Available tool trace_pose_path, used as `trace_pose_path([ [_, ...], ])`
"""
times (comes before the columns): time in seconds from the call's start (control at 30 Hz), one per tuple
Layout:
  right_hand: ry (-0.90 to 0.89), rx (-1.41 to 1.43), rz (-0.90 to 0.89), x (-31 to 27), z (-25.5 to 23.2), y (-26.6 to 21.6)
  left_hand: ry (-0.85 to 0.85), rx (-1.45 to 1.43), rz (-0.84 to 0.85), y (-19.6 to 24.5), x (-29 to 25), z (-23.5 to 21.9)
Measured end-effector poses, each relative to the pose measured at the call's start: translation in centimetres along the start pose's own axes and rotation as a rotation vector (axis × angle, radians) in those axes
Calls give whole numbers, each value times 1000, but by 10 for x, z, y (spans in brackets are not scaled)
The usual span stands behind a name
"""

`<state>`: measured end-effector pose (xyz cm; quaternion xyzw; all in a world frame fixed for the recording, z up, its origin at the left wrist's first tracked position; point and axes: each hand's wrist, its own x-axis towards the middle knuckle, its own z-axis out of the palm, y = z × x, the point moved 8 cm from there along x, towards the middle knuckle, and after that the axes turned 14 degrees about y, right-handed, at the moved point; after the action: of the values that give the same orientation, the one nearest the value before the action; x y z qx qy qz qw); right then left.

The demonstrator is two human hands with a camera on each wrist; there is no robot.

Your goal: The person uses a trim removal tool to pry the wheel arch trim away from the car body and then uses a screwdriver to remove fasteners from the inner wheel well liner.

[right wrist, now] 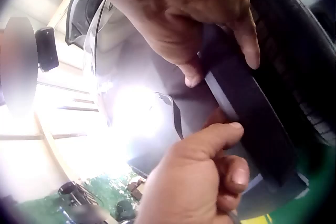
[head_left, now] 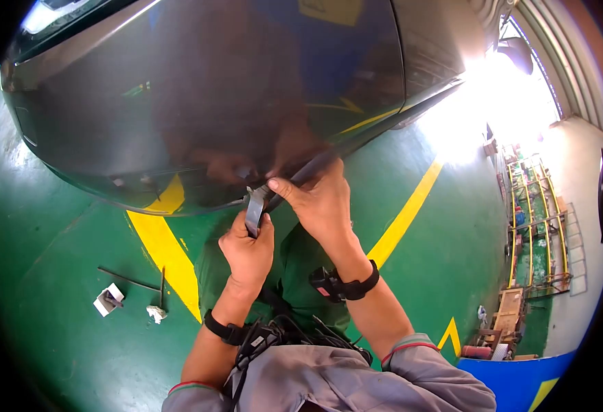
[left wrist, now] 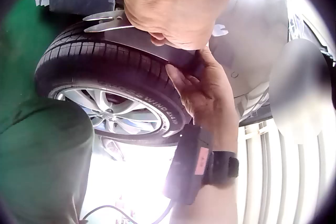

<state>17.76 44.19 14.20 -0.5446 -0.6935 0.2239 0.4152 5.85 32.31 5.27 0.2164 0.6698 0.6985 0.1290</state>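
Observation:
A dark, glossy car body panel point(head_left: 198, 103) fills the top of the head view, with both hands at its lower edge. My left hand point(head_left: 248, 248) holds a flat grey tool point(head_left: 254, 213) between thumb and fingers. In the left wrist view this metal tool point(left wrist: 107, 22) shows a two-pronged end beyond the hand. My right hand point(head_left: 323, 206) pinches a black strip point(right wrist: 247, 108) along the wheel arch, thumb on one side and fingers on the other. Below the left hand's work, the tyre point(left wrist: 105, 56) stands close by.
On the green floor lie a dark T-shaped bar point(head_left: 131, 278), a small white box point(head_left: 105, 303) with something dark in it, and a crumpled white piece point(head_left: 156, 314). Yellow stripes point(head_left: 167, 261) mark the floor. A yellow-railed rack point(head_left: 547, 206) stands along the right wall.

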Motion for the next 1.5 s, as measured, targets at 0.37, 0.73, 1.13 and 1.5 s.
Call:
trace_pose_path([
  [0.37, 59, -147, 9, 2, 2, -23, -64, 82, 187, 7, 0, -2],
  [0.73, 58, 266, 46, 3, 13, -1, -163, 128, 206, 25, 1, 0],
  [1.13, 1, 329, 77, 2, 15, 2, -239, 307, 502, 101, -11, -19],
  [1.5, -10, 309, -70, 4, 21, 3, -265, 936, 601, 152, -36, 24],
])
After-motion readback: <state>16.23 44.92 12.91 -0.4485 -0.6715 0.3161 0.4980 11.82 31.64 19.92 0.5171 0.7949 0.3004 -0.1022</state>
